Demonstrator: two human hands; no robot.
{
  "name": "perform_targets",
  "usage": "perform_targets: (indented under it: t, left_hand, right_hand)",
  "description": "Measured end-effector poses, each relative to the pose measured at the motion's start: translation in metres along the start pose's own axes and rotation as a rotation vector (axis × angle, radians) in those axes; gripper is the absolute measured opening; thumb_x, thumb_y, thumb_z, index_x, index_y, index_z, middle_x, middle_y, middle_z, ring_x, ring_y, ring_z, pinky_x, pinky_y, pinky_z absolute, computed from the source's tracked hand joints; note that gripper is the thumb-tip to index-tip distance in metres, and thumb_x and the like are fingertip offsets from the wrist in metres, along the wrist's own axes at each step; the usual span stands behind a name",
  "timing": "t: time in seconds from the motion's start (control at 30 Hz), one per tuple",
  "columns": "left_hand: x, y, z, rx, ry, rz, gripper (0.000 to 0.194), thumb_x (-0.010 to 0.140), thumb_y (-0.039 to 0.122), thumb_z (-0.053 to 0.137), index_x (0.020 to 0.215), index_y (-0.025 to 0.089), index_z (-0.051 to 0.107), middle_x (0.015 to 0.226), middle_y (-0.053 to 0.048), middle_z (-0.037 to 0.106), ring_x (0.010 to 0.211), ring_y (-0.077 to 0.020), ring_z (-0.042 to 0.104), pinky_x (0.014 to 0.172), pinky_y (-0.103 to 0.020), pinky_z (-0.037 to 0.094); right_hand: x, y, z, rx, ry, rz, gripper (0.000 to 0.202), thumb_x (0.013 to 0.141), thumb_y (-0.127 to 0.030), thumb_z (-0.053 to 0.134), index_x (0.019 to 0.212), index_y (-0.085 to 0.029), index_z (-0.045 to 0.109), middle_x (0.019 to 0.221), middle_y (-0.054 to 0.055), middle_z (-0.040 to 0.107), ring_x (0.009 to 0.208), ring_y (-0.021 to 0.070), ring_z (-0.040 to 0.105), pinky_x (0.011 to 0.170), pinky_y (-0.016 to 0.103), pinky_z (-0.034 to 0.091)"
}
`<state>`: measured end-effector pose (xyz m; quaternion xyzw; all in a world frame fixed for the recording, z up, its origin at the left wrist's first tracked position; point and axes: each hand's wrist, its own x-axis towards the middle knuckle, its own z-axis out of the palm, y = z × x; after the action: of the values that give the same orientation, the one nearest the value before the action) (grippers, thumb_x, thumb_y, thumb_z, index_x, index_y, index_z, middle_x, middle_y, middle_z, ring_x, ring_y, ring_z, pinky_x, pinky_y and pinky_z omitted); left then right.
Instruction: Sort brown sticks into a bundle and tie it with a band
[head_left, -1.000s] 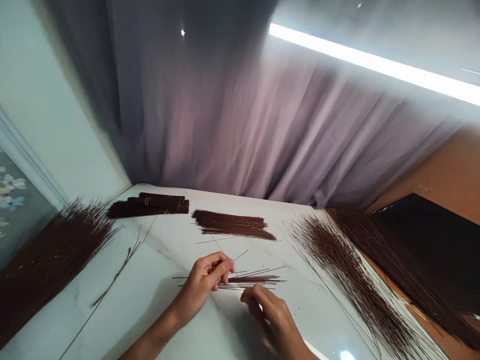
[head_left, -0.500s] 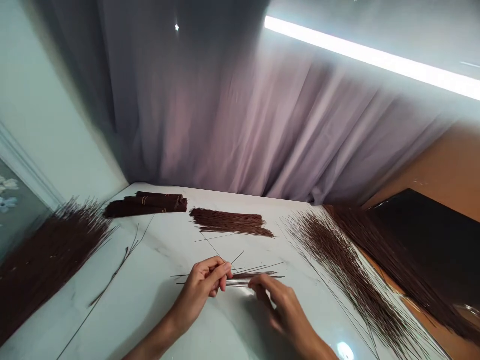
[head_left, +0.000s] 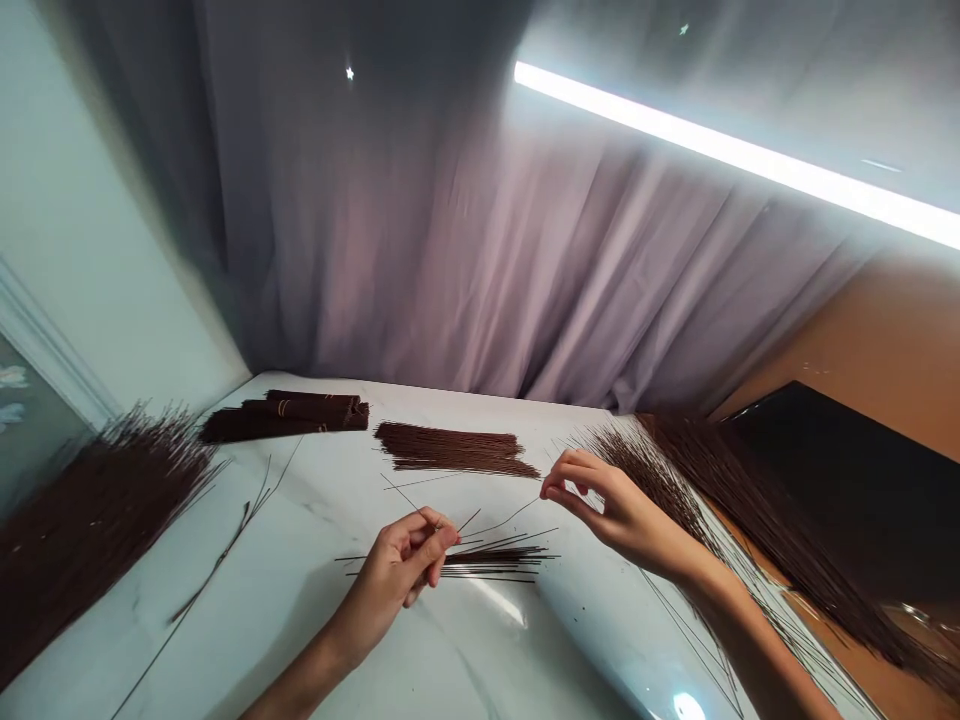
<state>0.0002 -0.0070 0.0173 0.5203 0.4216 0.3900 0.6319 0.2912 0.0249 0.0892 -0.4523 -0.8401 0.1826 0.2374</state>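
Note:
Thin dark brown sticks (head_left: 499, 562) lie in a loose pile across the middle of the white marbled table (head_left: 420, 660). My left hand (head_left: 416, 555) is closed over the pile's left part, thumb and fingers pinching a thin stick that slants up to the left. My right hand (head_left: 592, 495) is raised to the upper right, its fingertips pinched on the end of a thin, slightly bent stick (head_left: 510, 517) that runs back toward my left hand. Behind them lies a neat flat bundle of brown sticks (head_left: 454, 447).
Tied dark bundles (head_left: 292, 415) lie at the back left. A large brown heap (head_left: 97, 530) covers the left side, with a few loose strands (head_left: 217, 565) beside it. On the right are a tangled heap (head_left: 660, 480), longer brown strands (head_left: 780, 530) and a black panel (head_left: 855, 480).
My right hand has moved up and right, away from the pile, with a thin stick now at its fingertips. My left hand has stayed nearly in place. The view has shifted slightly.

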Motion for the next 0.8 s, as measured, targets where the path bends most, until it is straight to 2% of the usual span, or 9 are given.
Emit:
perform_targets:
  t: [0.07,0.13,0.37,0.63,0.7,0.8]
  left_hand:
    - [0.001,-0.003,0.0,-0.005,-0.002,-0.035,0.038,0.09,0.055,0.066,0.086,0.018,0.06,0.067,0.003,0.056,0.051,-0.006,0.025,0.042,-0.018,0.014]
    - [0.004,-0.007,-0.001,-0.012,0.0,-0.049,0.038,0.089,0.055,0.067,0.086,0.017,0.061,0.072,0.0,0.061,0.052,-0.0062,0.028,0.042,-0.017,0.014]
    - [0.013,-0.024,-0.007,-0.051,-0.011,-0.014,0.038,0.088,0.055,0.068,0.085,0.017,0.059,0.068,0.005,0.057,0.044,-0.0028,0.022,0.037,-0.018,0.012]
    - [0.008,-0.019,-0.006,0.071,-0.053,-0.021,0.034,0.092,0.05,0.063,0.085,0.018,0.058,0.069,0.005,0.057,0.042,-0.0018,0.024,0.038,-0.017,0.018]
    - [0.008,-0.02,-0.006,0.066,-0.037,-0.013,0.034,0.092,0.051,0.063,0.084,0.018,0.058,0.069,0.005,0.057,0.042,-0.0023,0.024,0.038,-0.018,0.018]
    - [0.01,-0.024,-0.002,0.092,-0.015,-0.015,0.033,0.09,0.051,0.063,0.085,0.019,0.06,0.067,0.004,0.059,0.043,-0.0044,0.027,0.038,-0.018,0.02]
  right_hand:
    - [0.007,0.0,-0.002,-0.014,0.004,-0.03,0.026,0.103,-0.038,0.051,0.095,-0.023,0.07,0.096,0.006,0.067,0.088,0.0199,0.057,0.08,0.034,0.045]
    - [0.011,0.001,-0.001,-0.025,0.003,-0.049,0.024,0.104,-0.035,0.05,0.095,-0.023,0.069,0.097,0.005,0.067,0.09,0.0203,0.057,0.082,0.035,0.045]
    - [0.017,0.004,0.006,-0.016,-0.011,-0.038,0.024,0.103,-0.037,0.05,0.095,-0.023,0.068,0.093,0.005,0.065,0.089,0.021,0.055,0.084,0.037,0.045]
    - [0.019,0.016,0.006,-0.059,-0.048,-0.107,0.021,0.104,-0.029,0.049,0.097,-0.023,0.067,0.101,0.006,0.065,0.097,0.022,0.058,0.095,0.043,0.047]
    - [0.018,0.013,0.01,-0.105,0.012,-0.123,0.015,0.103,-0.029,0.053,0.102,-0.024,0.068,0.109,0.007,0.063,0.104,0.0235,0.057,0.096,0.044,0.048]
    - [0.019,-0.013,0.03,-0.21,0.261,-0.221,0.026,0.102,-0.019,0.05,0.123,-0.026,0.064,0.124,0.01,0.059,0.115,0.0245,0.055,0.096,0.044,0.05]
